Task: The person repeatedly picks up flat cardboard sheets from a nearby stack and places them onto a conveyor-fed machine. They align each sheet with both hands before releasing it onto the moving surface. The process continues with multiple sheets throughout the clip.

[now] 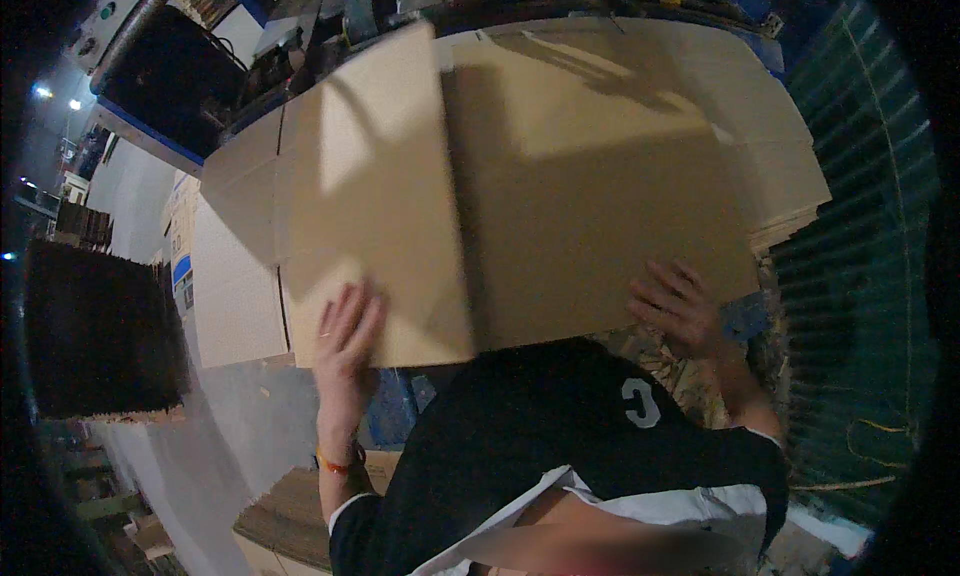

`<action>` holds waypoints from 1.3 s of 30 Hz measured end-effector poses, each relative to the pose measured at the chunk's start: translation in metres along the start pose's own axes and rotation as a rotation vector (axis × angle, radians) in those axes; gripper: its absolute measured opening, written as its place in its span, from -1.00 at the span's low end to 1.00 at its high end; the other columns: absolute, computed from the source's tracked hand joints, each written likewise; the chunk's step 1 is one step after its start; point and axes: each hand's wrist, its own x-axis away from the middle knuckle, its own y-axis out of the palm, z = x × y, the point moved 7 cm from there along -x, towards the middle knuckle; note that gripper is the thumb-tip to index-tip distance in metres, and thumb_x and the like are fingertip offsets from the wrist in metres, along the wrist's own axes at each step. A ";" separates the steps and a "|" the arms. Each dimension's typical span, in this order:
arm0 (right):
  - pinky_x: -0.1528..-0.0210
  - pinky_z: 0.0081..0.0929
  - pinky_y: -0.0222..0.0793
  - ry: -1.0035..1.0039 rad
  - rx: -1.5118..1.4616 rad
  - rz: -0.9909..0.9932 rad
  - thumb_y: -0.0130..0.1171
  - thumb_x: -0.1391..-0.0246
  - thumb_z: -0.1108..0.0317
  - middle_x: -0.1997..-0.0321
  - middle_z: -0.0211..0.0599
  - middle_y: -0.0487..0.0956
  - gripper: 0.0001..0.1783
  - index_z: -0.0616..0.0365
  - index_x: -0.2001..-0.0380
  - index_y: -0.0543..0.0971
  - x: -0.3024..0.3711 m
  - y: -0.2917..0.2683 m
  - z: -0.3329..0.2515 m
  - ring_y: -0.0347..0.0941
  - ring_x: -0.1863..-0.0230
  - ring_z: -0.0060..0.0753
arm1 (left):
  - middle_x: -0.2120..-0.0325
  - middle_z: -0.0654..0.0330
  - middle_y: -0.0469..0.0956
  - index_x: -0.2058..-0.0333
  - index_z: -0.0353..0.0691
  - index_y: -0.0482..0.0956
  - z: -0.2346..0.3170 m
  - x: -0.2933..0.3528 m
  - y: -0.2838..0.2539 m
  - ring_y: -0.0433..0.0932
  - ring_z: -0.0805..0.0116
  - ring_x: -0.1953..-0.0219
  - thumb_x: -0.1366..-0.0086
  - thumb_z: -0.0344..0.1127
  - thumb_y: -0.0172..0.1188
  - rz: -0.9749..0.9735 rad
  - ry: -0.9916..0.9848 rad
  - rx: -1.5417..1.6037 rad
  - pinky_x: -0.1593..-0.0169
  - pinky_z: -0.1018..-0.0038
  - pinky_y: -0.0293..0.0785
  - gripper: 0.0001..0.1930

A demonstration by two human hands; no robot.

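Note:
A large brown cardboard sheet (590, 216) lies flat in front of me. Over its left part lies a raised cardboard panel (390, 206), its inner edge casting a dark shadow on the sheet. My left hand (350, 326) rests on the near end of that panel, fingers stretched out, with a reddish band on the wrist. Over the near right edge of the sheet is my right hand (678, 306), fingers spread and slightly blurred; whether they touch the board I cannot tell. Paler cardboard flaps (237, 266) stick out on the left and right.
Machinery (480, 6) runs along the far side, with a blue-edged frame (155, 136) at far left. A dark stack (100, 331) stands left, and a cardboard pile (290, 516) sits at lower left. A green corrugated wall (850, 276) closes the right side.

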 end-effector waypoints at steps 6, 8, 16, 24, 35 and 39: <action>-0.19 -0.14 0.15 0.009 0.008 -0.092 0.19 0.14 0.39 -0.10 -0.31 0.43 -0.59 -0.01 0.11 0.50 -0.026 -0.004 0.018 0.28 -0.17 -0.12 | -0.14 0.18 0.29 -0.06 -0.01 0.39 0.030 -0.034 -0.001 0.22 0.12 -0.20 -0.10 -0.49 -0.02 -0.096 0.069 -0.100 -0.22 0.18 0.09 -0.50; -0.16 -0.15 0.20 -0.028 0.064 -0.103 0.22 0.16 0.38 -0.12 -0.30 0.41 -0.57 -0.01 0.11 0.50 -0.031 0.001 0.025 0.29 -0.17 -0.12 | -0.13 0.15 0.29 -0.07 -0.03 0.38 0.029 -0.037 0.002 0.22 0.09 -0.19 -0.09 -0.50 -0.01 -0.069 0.111 -0.147 -0.22 0.16 0.09 -0.49; -0.12 -0.17 0.27 -0.108 0.015 -0.036 0.25 0.18 0.22 -0.13 -0.25 0.39 -0.43 0.01 0.00 0.44 -0.088 0.019 0.089 0.26 -0.18 -0.09 | -0.13 0.07 0.28 -0.11 -0.14 0.33 0.006 -0.087 0.006 0.22 0.02 -0.18 -0.07 -0.57 -0.04 0.061 0.142 -0.065 -0.21 0.11 0.09 -0.45; -0.26 -0.15 0.02 -0.030 0.100 -0.240 0.12 0.15 -0.17 -0.26 -0.27 0.22 -0.24 -0.01 -0.11 0.34 -0.069 0.012 0.115 0.09 -0.28 -0.13 | -0.16 0.07 0.23 -0.15 -0.12 0.27 0.000 -0.086 0.005 0.18 0.04 -0.21 -0.06 -0.59 -0.07 0.060 0.100 -0.059 -0.23 0.11 0.05 -0.40; -0.03 -0.20 0.29 0.104 0.365 -0.177 0.03 0.07 -0.16 -0.10 -0.36 0.40 -0.35 -0.08 -0.06 0.38 -0.130 0.041 0.207 0.35 -0.02 -0.12 | -0.16 0.10 0.21 -0.19 -0.05 0.17 -0.031 -0.179 0.039 0.13 0.01 -0.22 -0.01 -0.36 0.26 0.206 0.122 -0.082 -0.22 0.07 0.07 -0.27; 0.08 -0.24 0.35 0.421 0.268 -0.253 0.10 0.05 -0.02 0.00 -0.35 0.46 -0.38 -0.11 -0.11 0.32 -0.177 0.052 0.256 0.40 0.05 -0.16 | -0.15 0.10 0.22 -0.20 -0.09 0.15 -0.060 -0.246 0.036 0.15 0.02 -0.21 -0.05 -0.23 0.25 0.296 0.090 -0.064 -0.22 0.01 0.01 -0.27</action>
